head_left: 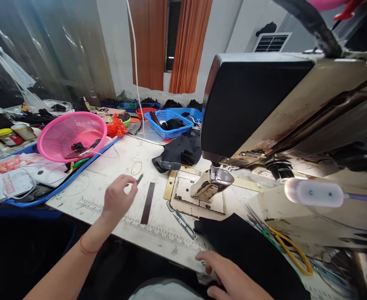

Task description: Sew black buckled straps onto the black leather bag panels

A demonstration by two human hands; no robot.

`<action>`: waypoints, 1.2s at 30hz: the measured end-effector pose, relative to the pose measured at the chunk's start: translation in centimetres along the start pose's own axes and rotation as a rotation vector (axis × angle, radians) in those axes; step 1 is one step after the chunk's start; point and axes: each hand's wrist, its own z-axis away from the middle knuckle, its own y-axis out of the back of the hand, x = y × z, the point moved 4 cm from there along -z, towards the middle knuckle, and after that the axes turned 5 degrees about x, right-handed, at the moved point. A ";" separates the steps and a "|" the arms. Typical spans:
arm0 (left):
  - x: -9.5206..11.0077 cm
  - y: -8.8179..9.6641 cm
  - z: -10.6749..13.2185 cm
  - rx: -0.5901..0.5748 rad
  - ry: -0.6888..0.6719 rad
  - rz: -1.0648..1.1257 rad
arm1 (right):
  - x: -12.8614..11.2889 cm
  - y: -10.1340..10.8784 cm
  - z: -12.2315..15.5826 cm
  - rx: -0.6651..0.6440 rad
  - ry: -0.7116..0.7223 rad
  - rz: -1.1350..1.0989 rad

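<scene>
My left hand is over the white table, thumb and forefinger pinched on a small dark strip. Just right of it a longer dark brown strip lies flat. A thin yellow rubber band rests beyond the fingertips. My right hand is at the table's front edge beside a black fabric piece, its fingers apart; the underside of the hand is partly hidden. Between the hands lie thread snips, near the sewing machine's post bed.
The sewing machine head overhangs the right side. Yellow-handled scissors lie below its lamp. A pink basket stands on a blue tray at left. Black pieces and a blue basket are behind.
</scene>
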 end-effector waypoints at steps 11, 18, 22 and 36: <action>0.0 -6.1 5.2 -0.498 -0.216 -0.158 | 5.9 6.2 -6.1 0.256 0.009 0.388; -2.1 -8.6 2.4 -0.535 0.058 -0.174 | 7.1 5.6 -6.7 0.270 0.051 0.343; -1.3 -9.2 2.3 -0.569 0.057 -0.045 | 5.8 7.3 -5.3 0.399 0.062 0.317; 11.3 -12.8 3.2 -0.809 0.525 0.772 | -2.9 8.0 -4.3 0.410 0.347 0.314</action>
